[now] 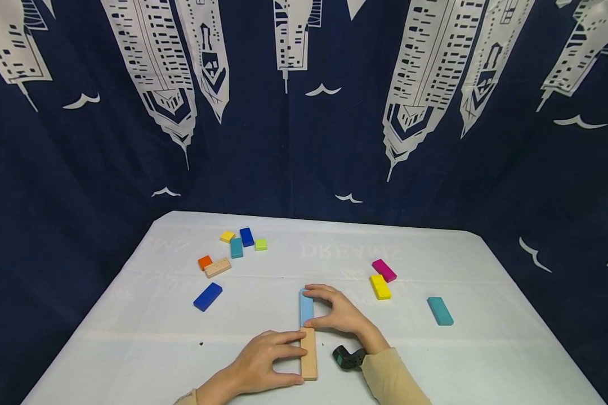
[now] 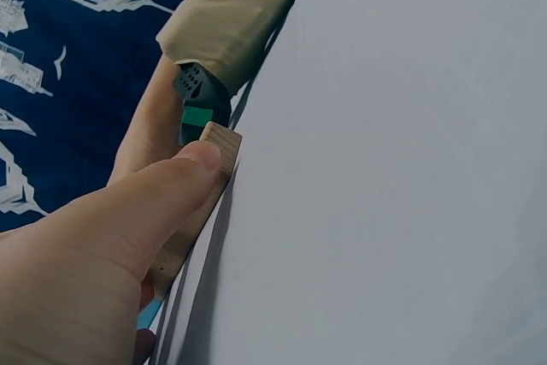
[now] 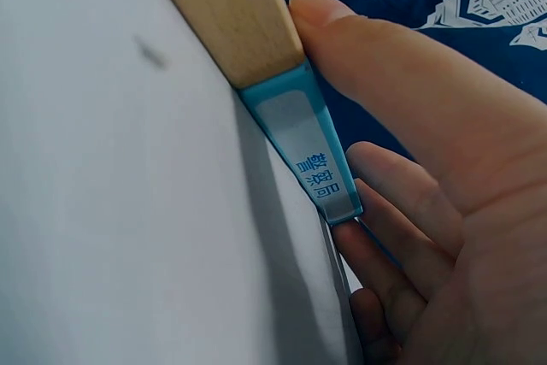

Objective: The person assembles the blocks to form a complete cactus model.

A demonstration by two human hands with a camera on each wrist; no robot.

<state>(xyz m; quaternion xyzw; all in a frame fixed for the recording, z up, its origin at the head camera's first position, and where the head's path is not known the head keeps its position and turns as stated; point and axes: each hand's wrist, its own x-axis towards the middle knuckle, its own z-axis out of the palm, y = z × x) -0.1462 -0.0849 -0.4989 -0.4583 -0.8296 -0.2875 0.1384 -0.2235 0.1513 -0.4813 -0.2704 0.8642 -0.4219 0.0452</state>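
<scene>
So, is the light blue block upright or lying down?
Lying down: the light blue block stretches lengthwise along the table, meeting the wooden block end to end.

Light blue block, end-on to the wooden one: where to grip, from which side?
Probably its long sides at mid-length, from above: the light blue block butts the wooden block at its near end, while both long sides look free. The right hand spans it lengthwise, so would need to shift.

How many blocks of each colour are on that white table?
Plain wood blocks: 2
Light blue block: 1
Dark blue blocks: 2
Teal blocks: 2
Yellow blocks: 2
Magenta block: 1
Orange block: 1
Lime green block: 1
Total: 12 blocks
</scene>
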